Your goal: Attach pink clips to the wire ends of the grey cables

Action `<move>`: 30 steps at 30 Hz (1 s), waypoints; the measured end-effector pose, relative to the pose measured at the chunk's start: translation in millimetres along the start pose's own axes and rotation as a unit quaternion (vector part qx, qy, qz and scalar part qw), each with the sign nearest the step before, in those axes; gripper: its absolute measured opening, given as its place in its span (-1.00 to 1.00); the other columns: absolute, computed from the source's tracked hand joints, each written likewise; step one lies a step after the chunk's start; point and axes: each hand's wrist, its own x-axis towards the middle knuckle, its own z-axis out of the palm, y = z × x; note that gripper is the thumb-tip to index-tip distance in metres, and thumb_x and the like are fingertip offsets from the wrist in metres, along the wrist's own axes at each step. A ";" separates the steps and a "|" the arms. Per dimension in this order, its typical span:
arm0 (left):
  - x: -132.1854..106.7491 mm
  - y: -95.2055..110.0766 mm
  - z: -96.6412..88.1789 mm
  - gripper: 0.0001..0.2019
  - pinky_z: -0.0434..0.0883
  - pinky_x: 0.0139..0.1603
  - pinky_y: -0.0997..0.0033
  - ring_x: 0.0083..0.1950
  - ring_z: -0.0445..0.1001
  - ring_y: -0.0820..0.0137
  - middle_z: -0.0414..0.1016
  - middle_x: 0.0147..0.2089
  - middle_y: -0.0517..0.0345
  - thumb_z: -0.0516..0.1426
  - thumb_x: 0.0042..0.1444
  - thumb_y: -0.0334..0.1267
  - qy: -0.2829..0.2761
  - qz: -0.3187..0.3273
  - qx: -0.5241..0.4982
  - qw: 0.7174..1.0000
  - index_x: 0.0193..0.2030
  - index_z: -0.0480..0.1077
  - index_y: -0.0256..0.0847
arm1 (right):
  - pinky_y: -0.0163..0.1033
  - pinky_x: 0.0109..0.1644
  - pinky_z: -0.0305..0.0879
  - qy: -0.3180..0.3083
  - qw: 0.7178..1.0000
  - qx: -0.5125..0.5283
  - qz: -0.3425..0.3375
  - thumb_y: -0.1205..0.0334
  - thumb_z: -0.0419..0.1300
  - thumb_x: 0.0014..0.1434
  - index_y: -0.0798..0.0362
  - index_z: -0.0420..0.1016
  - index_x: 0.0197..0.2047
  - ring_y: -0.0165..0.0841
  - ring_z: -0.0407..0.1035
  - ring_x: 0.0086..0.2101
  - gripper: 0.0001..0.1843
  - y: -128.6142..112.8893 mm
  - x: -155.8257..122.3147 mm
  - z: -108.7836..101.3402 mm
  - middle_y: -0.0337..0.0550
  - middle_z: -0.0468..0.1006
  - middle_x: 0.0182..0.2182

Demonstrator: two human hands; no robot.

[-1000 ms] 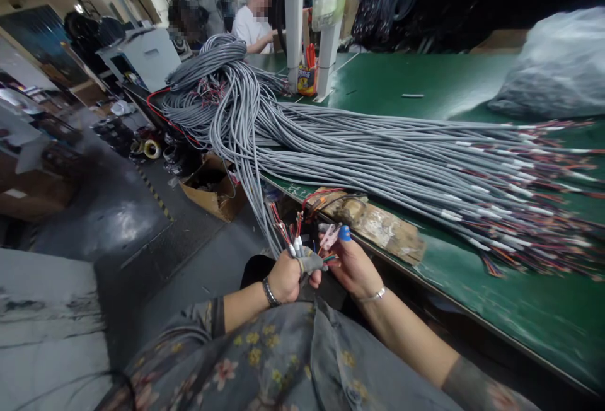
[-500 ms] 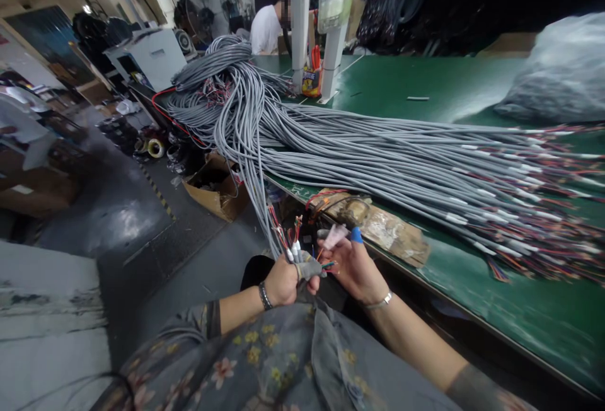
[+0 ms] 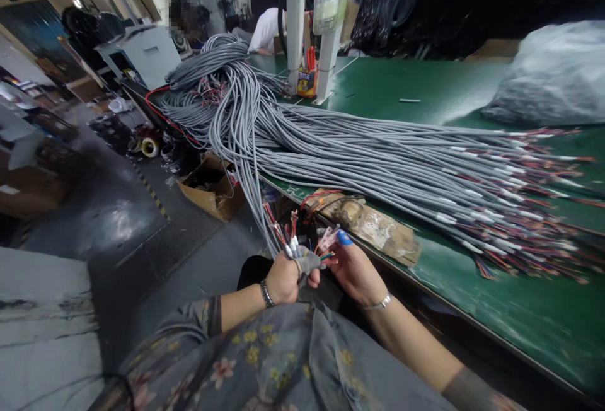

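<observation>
In the head view, the left hand [image 3: 283, 282] is closed around a few grey cables [image 3: 259, 212], their white sleeves [image 3: 293, 244] poking up at its 12 o'clock. The right hand [image 3: 357, 275] sits at the left's 3 o'clock, fingers curled toward the coloured wires [image 3: 328, 258] that stick out between the two; whether its fingertips pinch them or only hover beside them, I cannot tell. A pink piece [image 3: 326, 241] by its fingertips is too small to make out.

The held cables climb toward 11 o'clock to join the pile [image 3: 321, 140] on the surface [image 3: 472, 92]. That run hangs over the edge, so its weight could drag the ends out if the left grip slackens. Several ends share one fist, so a wrong wire could easily be picked up, and the thin strands could bend or snap if pulled hard. The blue wrap [image 3: 345, 238] on the right thumb and the grey wrap [image 3: 309, 264] at the left hand may dull the feel of such fine wires. At 10 o'clock, the box [image 3: 203, 200] stands below the edge; cables sliding off the pile could snag on it
</observation>
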 end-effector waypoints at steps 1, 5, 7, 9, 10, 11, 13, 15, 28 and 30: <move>0.2 -0.6 -0.3 -0.58 0.14 -0.66 0.51 -0.70 0.17 0.55 0.24 -0.77 0.25 0.35 -0.39 0.00 0.003 0.001 0.000 1.000 -0.67 0.26 -0.23 | -0.23 -0.43 0.27 -0.002 1.000 0.004 0.003 -0.17 0.29 0.04 0.04 0.50 -0.32 -0.34 0.32 -0.45 -0.59 0.6 0.6 -0.5 -0.16 0.49 -0.43; 1.5 -3.3 -1.5 -0.59 0.19 -0.65 0.49 -0.69 0.22 0.52 0.27 -0.75 0.22 0.33 -0.38 0.03 0.004 -0.006 0.010 1.000 -0.64 0.30 -0.25 | -0.22 -0.44 0.28 -0.016 0.999 0.021 0.019 -0.21 0.29 0.02 0.03 0.51 -0.28 -0.34 0.32 -0.48 -0.55 4.1 3.9 -2.6 -0.18 0.49 -0.45; 2.5 -4.7 -1.8 -0.59 0.23 -0.63 0.48 -0.69 0.23 0.52 0.30 -0.74 0.20 0.32 -0.36 0.04 0.005 -0.004 0.015 1.000 -0.64 0.32 -0.26 | -0.21 -0.43 0.29 -0.016 0.999 0.029 0.025 -0.22 0.30 0.00 0.02 0.52 -0.25 -0.34 0.33 -0.48 -0.53 6.0 5.7 -3.5 -0.19 0.50 -0.44; 3.5 -5.9 -2.1 -0.59 0.24 -0.63 0.48 -0.69 0.23 0.52 0.30 -0.74 0.20 0.32 -0.34 0.04 0.004 -0.001 0.019 1.000 -0.64 0.32 -0.26 | -0.21 -0.42 0.29 -0.013 0.999 0.035 0.024 -0.24 0.30 -0.01 0.02 0.52 -0.24 -0.34 0.34 -0.47 -0.51 7.5 7.1 -4.1 -0.20 0.51 -0.43; 4.0 -6.4 -2.2 -0.59 0.24 -0.63 0.48 -0.69 0.23 0.52 0.30 -0.74 0.19 0.32 -0.34 0.05 0.004 0.000 0.021 1.000 -0.65 0.32 -0.27 | -0.21 -0.41 0.29 -0.011 0.999 0.037 0.022 -0.24 0.30 -0.02 0.01 0.53 -0.24 -0.34 0.34 -0.47 -0.51 7.9 7.6 -4.3 -0.20 0.51 -0.43; 4.3 -6.8 -2.4 -0.59 0.23 -0.64 0.49 -0.69 0.23 0.52 0.30 -0.74 0.19 0.32 -0.35 0.05 0.005 -0.001 0.023 1.000 -0.65 0.33 -0.27 | -0.21 -0.40 0.30 -0.008 0.999 0.037 0.021 -0.25 0.30 -0.02 0.01 0.53 -0.24 -0.34 0.35 -0.46 -0.51 8.1 7.9 -4.3 -0.20 0.52 -0.42; 4.5 -7.3 -2.8 -0.58 0.22 -0.65 0.49 -0.69 0.24 0.52 0.30 -0.74 0.18 0.33 -0.36 0.05 0.008 -0.004 0.027 1.000 -0.67 0.33 -0.28 | -0.21 -0.39 0.30 -0.003 0.999 0.037 0.022 -0.25 0.31 -0.04 0.00 0.53 -0.26 -0.34 0.35 -0.46 -0.51 7.9 7.7 -4.0 -0.21 0.53 -0.42; 4.1 -7.5 -3.2 -0.58 0.21 -0.65 0.50 -0.69 0.23 0.52 0.31 -0.74 0.16 0.33 -0.37 0.05 0.006 -0.009 0.031 0.999 -0.69 0.32 -0.27 | -0.20 -0.38 0.31 0.000 0.998 0.042 0.036 -0.25 0.33 -0.06 0.00 0.53 -0.27 -0.35 0.34 -0.48 -0.51 7.0 6.7 -3.0 -0.21 0.53 -0.42; -5.3 -10.5 -19.0 -0.59 0.20 -0.63 0.50 -0.69 0.20 0.54 0.28 -0.75 0.19 0.32 -0.30 0.02 0.001 0.019 0.043 0.999 -0.70 0.28 -0.25 | -0.30 -0.35 0.37 -0.080 0.987 0.021 0.136 -0.31 0.37 -0.19 0.05 0.58 -0.31 -0.39 0.40 -0.42 -0.41 -1.2 -7.8 -14.1 -0.13 0.55 -0.39; -5.6 -9.3 -18.6 -0.60 0.20 -0.64 0.49 -0.70 0.19 0.55 0.29 -0.74 0.21 0.33 -0.33 0.01 0.010 0.016 0.026 0.999 -0.67 0.30 -0.25 | -0.31 -0.34 0.37 -0.068 0.989 0.021 0.133 -0.32 0.37 -0.22 0.04 0.58 -0.31 -0.40 0.40 -0.41 -0.40 -3.2 -7.0 -14.0 -0.14 0.55 -0.39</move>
